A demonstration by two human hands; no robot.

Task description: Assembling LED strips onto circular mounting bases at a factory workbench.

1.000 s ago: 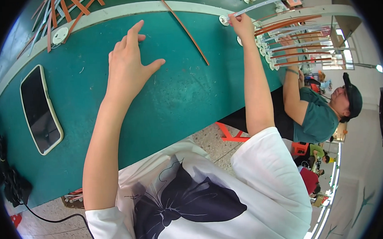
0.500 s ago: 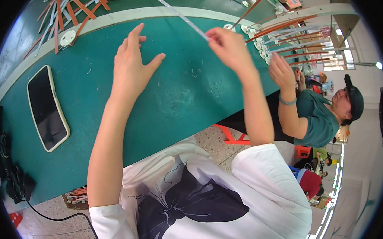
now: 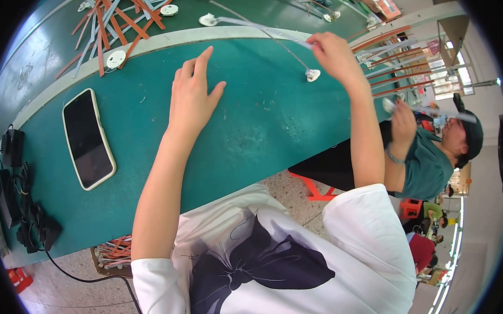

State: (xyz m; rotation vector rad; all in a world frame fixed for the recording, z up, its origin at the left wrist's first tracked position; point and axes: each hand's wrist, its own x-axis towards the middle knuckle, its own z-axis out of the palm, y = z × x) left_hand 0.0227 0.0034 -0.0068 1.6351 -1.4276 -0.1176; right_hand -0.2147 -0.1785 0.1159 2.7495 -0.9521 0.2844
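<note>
My right hand (image 3: 337,55) is raised over the far side of the green table (image 3: 223,152), its fingers pinching the end of a pale, translucent strip (image 3: 257,26). That strip runs up and left to a white round end piece (image 3: 207,20) beyond the table's rim. A second, thinner strip crosses it, with a white disc (image 3: 312,74) at its lower end just left of my right wrist. My left hand (image 3: 194,95) hovers over the table, holding nothing, fingers stretched and thumb apart.
A phone (image 3: 89,139) lies at the left, near black adapters and cables (image 3: 26,206). Orange and pale strips with white discs (image 3: 115,59) are heaped beyond the rim (image 3: 162,37). More strips (image 3: 396,66) stand in rows at right, near a co-worker's hand (image 3: 403,125).
The view has shifted, moving most things rightward. The strip in my right hand has swung flatter, showing its white end. The co-worker's hand has moved down and now holds a strip.
</note>
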